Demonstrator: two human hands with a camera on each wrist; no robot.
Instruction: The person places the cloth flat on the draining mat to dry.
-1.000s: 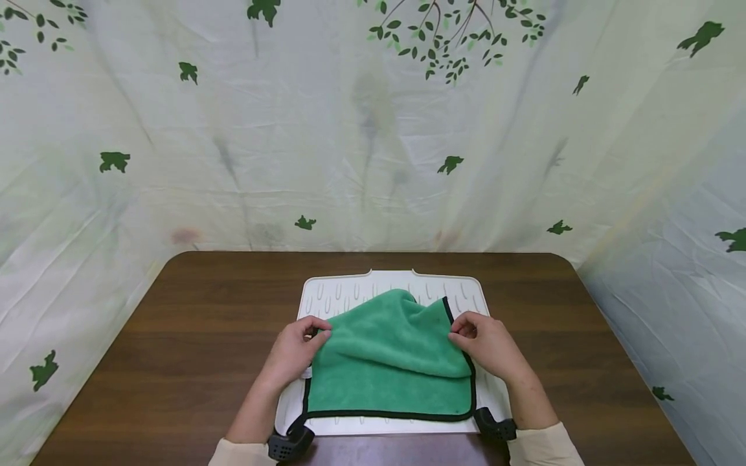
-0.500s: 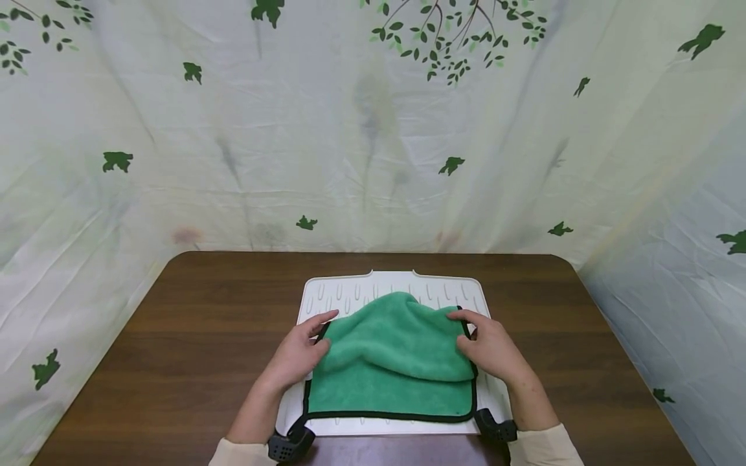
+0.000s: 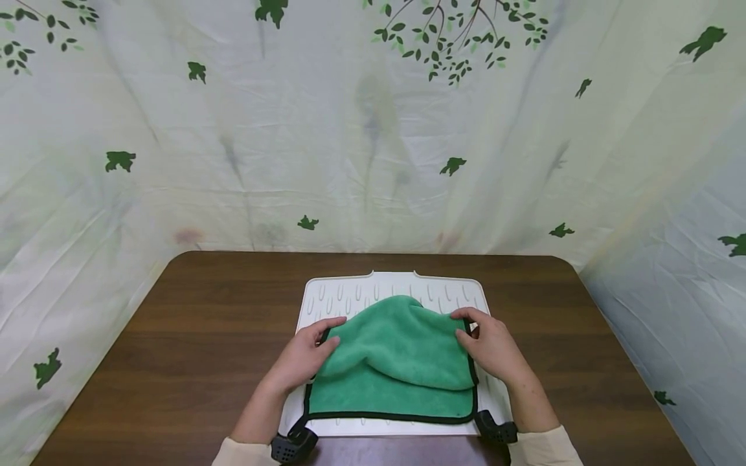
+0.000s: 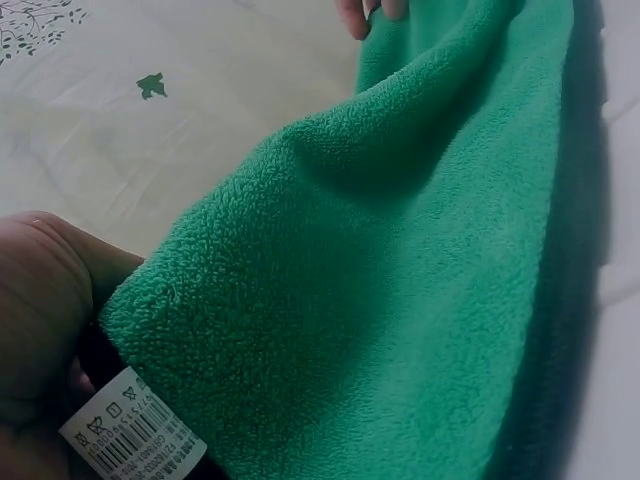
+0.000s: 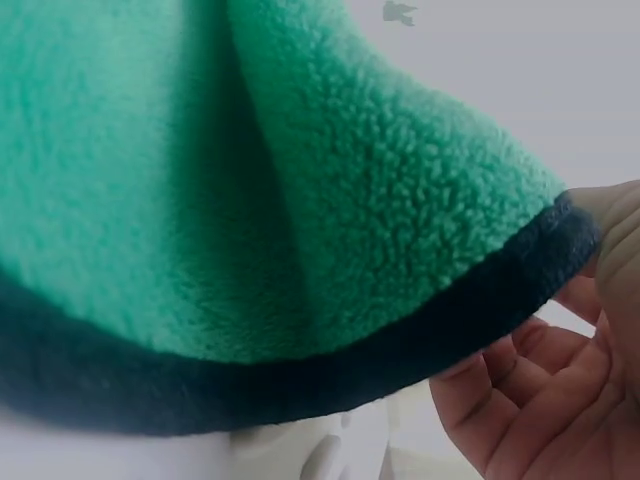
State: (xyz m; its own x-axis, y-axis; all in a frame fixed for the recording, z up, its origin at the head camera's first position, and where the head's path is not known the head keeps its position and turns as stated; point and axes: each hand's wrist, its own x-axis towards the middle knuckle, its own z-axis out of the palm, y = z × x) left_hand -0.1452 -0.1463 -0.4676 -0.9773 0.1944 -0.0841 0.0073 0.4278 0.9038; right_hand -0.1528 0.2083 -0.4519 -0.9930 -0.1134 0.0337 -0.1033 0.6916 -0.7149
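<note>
A green plush towel (image 3: 402,349) with black trim lies over a white ribbed board (image 3: 393,283), its far part raised in a soft ridge. My left hand (image 3: 303,356) pinches the towel's left edge near the far corner. In the left wrist view, a white printed label (image 4: 135,430) hangs by that hand. My right hand (image 3: 491,343) holds the opposite edge near its far corner. The right wrist view shows the black trim (image 5: 400,350) curving up to that hand, with some fingertips hidden behind the cloth. The towel's near edge rests flat on the board.
The board lies on a dark brown wooden table (image 3: 233,310), close to its near side. A pale curtain (image 3: 338,129) with green leaf prints hangs behind the table and along its sides. Black wrist devices (image 3: 294,445) sit below both hands.
Both hands spread their fingers and shift their hold along the towel's edges. The towel's raised far part drops lower and nearer, and its right corner no longer stands up in a point.
</note>
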